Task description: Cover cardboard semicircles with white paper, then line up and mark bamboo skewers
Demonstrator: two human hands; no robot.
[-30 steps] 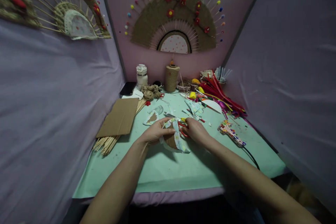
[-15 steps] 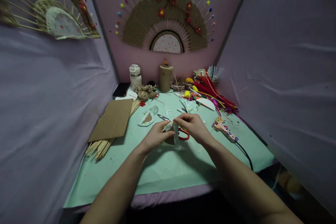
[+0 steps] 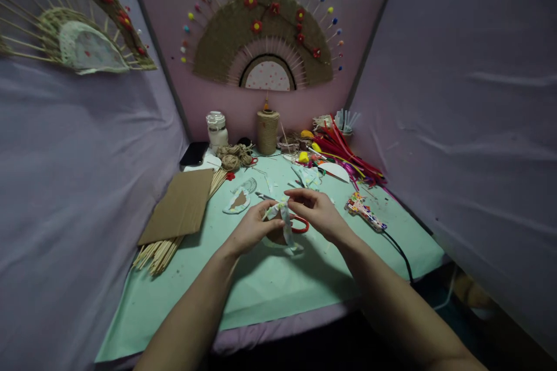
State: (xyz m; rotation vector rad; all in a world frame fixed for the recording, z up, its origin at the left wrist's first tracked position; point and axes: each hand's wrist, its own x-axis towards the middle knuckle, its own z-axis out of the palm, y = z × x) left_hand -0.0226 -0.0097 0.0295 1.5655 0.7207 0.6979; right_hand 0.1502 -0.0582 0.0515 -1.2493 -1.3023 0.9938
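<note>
Over the middle of the green-covered table, my left hand [image 3: 255, 227] grips a small brown cardboard piece [image 3: 277, 236] edged with pale patterned fabric [image 3: 287, 230]. My right hand [image 3: 315, 211] is at the top edge of that fabric, its thumb and index finger near each other; whether it pinches the cloth is too small to tell. Behind the hands lie scissors with red handles [image 3: 301, 224], partly hidden. A second fabric-edged cardboard piece [image 3: 238, 201] rests to the left, beside a clear protractor [image 3: 249, 185].
Cardboard [image 3: 178, 206] lies on wooden sticks [image 3: 157, 258] at left. A patterned glue gun [image 3: 365, 213] with a black cord is at right. Behind stand a twine spool [image 3: 267, 132], a white jar [image 3: 217, 132] and red pipe cleaners [image 3: 348, 153]. A decorated fan [image 3: 265, 29] hangs on the back wall.
The camera view has shifted, so the scene sits slightly farther left. My right fingers have loosened and spread a little at the fabric's top edge. My left hand still holds the cardboard piece.
</note>
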